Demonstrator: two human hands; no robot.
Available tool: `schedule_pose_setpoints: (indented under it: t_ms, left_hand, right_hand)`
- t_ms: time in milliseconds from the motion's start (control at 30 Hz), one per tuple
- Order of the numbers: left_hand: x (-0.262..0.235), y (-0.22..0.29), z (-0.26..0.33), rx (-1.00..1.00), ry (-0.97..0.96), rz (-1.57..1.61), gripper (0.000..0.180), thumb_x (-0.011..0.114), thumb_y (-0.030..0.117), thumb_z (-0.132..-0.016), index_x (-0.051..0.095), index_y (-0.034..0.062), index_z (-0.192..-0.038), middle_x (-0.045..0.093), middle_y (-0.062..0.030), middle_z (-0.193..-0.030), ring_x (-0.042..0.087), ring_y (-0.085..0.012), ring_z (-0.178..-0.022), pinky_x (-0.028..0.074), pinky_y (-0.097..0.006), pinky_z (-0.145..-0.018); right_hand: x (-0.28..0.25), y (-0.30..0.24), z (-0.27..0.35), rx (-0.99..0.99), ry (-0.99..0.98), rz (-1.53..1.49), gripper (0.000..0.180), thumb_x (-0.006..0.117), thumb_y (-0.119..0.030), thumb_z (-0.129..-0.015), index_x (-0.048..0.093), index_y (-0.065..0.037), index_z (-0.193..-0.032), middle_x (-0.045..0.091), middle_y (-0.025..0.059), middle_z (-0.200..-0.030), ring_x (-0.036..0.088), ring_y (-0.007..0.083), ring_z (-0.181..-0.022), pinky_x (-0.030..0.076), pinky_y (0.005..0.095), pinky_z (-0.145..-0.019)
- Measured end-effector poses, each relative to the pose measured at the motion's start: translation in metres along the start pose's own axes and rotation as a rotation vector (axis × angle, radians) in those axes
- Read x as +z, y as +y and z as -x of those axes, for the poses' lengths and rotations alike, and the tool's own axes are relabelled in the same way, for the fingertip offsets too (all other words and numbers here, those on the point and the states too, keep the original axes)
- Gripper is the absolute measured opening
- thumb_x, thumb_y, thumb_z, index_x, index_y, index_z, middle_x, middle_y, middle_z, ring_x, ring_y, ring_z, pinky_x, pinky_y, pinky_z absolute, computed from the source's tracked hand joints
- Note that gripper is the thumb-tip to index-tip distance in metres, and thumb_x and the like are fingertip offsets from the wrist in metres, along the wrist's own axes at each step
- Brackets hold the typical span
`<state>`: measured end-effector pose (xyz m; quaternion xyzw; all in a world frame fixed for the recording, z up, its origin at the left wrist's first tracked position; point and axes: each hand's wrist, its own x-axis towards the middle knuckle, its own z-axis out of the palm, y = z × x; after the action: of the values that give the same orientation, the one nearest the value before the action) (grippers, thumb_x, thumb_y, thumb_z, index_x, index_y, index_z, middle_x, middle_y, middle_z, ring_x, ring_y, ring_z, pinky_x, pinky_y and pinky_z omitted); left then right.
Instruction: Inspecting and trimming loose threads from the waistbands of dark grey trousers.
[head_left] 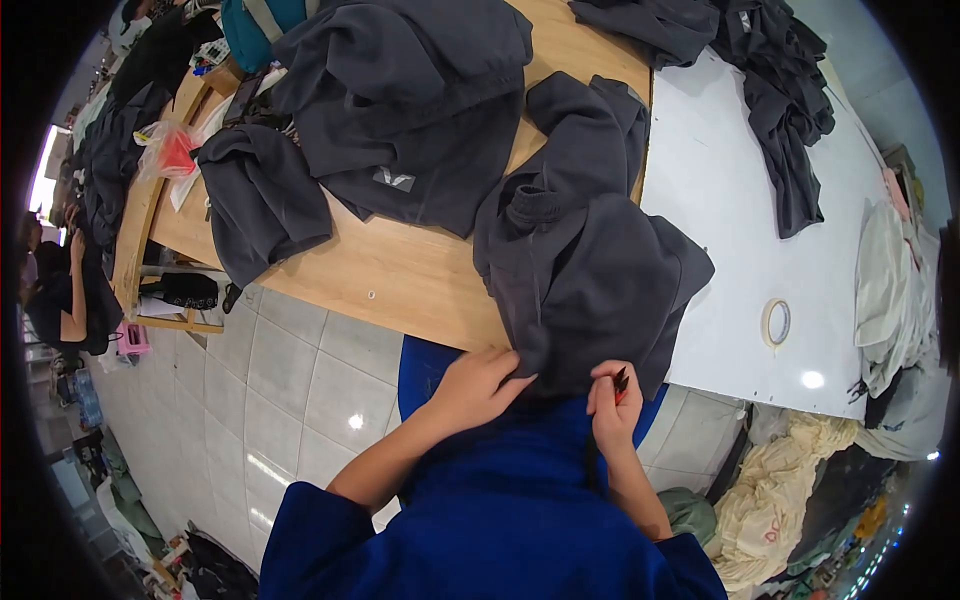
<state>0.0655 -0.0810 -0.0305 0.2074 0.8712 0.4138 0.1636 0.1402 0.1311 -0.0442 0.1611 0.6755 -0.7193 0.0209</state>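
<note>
A dark grey sweat garment (610,280) with a ribbed cuff lies bunched over the front edge of the wooden table, its lower end hanging toward me. My left hand (480,388) grips its near left edge between thumb and fingers. At its near right edge is my right hand (612,405), closed around small thread snips (621,386) with dark pointed tips and a red part. Whether the right fingers also hold cloth, I cannot tell. Another dark grey garment (420,130) with a small light patch lies farther left on the table.
The wooden table (400,290) meets a white tabletop (710,300) carrying a tape roll (776,323) and more dark garments (785,110). A dark grey piece (262,200) overhangs the left edge. Cream cloth (780,490) is heaped at right. Another person (70,290) is at far left.
</note>
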Motion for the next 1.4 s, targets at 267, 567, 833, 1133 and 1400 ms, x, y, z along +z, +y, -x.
schedule_pose_setpoints:
  t_ms: [267, 567, 833, 1133, 1400]
  left_hand:
    - [-0.026, 0.004, -0.034, -0.213, -0.198, 1.771, 0.028, 0.046, 0.025, -0.099, 0.044, 0.0082, -0.121, 0.061, -0.0117, -0.112, 0.061, -0.0149, -0.098, 0.049, -0.028, -0.086]
    - [0.002, 0.037, -0.005, 0.018, 0.102, 1.0, 0.024, 0.056, 0.009, -0.092, 0.048, 0.0057, -0.115, 0.052, -0.0082, -0.115, 0.054, -0.0131, -0.095, 0.042, -0.027, -0.088]
    - [0.023, 0.043, 0.004, 0.138, 0.025, 0.576, 0.022, 0.061, 0.012, -0.089, 0.058, 0.0028, -0.109, 0.062, -0.0078, -0.097, 0.062, -0.0136, -0.081, 0.048, -0.025, -0.073]
    - [0.024, 0.054, -0.007, 0.098, -0.018, 0.652, 0.018, 0.056, 0.015, -0.093, 0.059, 0.0033, -0.106, 0.062, -0.0081, -0.094, 0.06, -0.0147, -0.078, 0.048, -0.025, -0.072]
    - [0.034, 0.046, -0.005, 0.108, -0.138, 0.633, 0.02, 0.054, 0.012, -0.094, 0.058, 0.0025, -0.111, 0.061, -0.0048, -0.101, 0.058, -0.0115, -0.085, 0.046, -0.024, -0.076]
  right_hand:
    - [0.034, -0.021, -0.036, -0.15, -0.138, -0.421, 0.045, 0.08, -0.032, -0.075, 0.047, -0.006, -0.091, 0.058, 0.0052, -0.103, 0.056, 0.0137, -0.089, 0.044, 0.028, -0.085]
    - [0.041, -0.037, -0.02, 0.042, -0.105, -0.375, 0.036, 0.065, -0.007, -0.086, 0.051, -0.002, -0.119, 0.062, 0.0051, -0.101, 0.06, 0.012, -0.088, 0.049, 0.0258, -0.079]
    - [0.013, -0.057, -0.042, 0.345, -0.01, -1.065, 0.044, 0.048, -0.033, -0.096, 0.05, 0.001, -0.123, 0.06, 0.0157, -0.117, 0.061, 0.028, -0.102, 0.05, 0.0378, -0.088]
    - [-0.064, -0.044, -0.049, -0.016, 0.005, -1.216, 0.051, 0.043, -0.041, -0.097, 0.05, 0.001, -0.124, 0.053, 0.0179, -0.127, 0.052, 0.0314, -0.116, 0.039, 0.0429, -0.103]
    - [-0.094, -0.039, -0.048, -0.005, 0.306, -1.062, 0.051, 0.044, -0.041, -0.096, 0.056, 0.004, -0.118, 0.058, 0.0199, -0.121, 0.056, 0.0318, -0.112, 0.042, 0.0436, -0.101]
